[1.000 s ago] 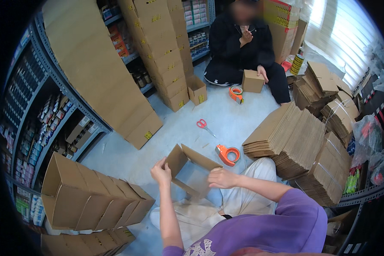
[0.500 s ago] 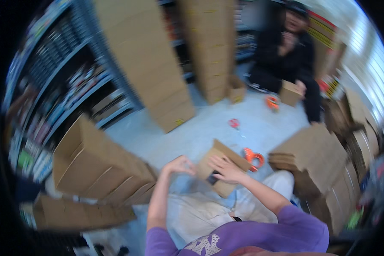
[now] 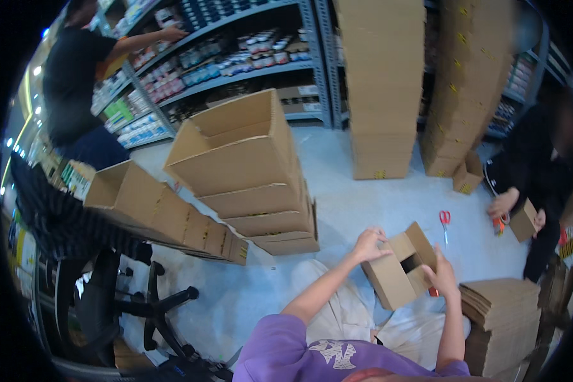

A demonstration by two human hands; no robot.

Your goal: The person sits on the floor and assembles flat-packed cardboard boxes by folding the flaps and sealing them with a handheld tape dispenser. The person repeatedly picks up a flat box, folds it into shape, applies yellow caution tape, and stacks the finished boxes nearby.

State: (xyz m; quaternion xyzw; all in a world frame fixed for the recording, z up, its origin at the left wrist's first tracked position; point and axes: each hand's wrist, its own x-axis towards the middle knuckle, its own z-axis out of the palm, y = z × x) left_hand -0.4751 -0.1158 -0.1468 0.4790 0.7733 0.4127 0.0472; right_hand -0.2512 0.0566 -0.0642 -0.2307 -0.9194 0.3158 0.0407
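Above my lap a small brown cardboard box (image 3: 388, 285) is tilted, its top flaps raised and a dark gap showing its inside. At its far left edge, my left hand (image 3: 371, 246) has curled fingers on the cardboard. My right hand (image 3: 442, 275) grips the right flap, thumb on the inner side and fingers behind. A red-orange object (image 3: 433, 291), mostly hidden, shows beside the box under my right hand. Farther off, red-handled scissors (image 3: 445, 219) lie on the floor.
Nested open cartons (image 3: 242, 172) stand left, with a lower row (image 3: 165, 210) beside them. Tall carton stacks (image 3: 382, 95) rise ahead before shelves (image 3: 235, 63). Flattened cardboard (image 3: 500, 318) lies right. A seated person (image 3: 541, 165) handles a box; another (image 3: 76, 83) reaches into shelves. An office chair (image 3: 153, 305) stands lower left.
The view has swung left, shifting the scene rightward. My left hand, apart from the box before, now touches it. My right hand has gone from lying across the box to its right flap.
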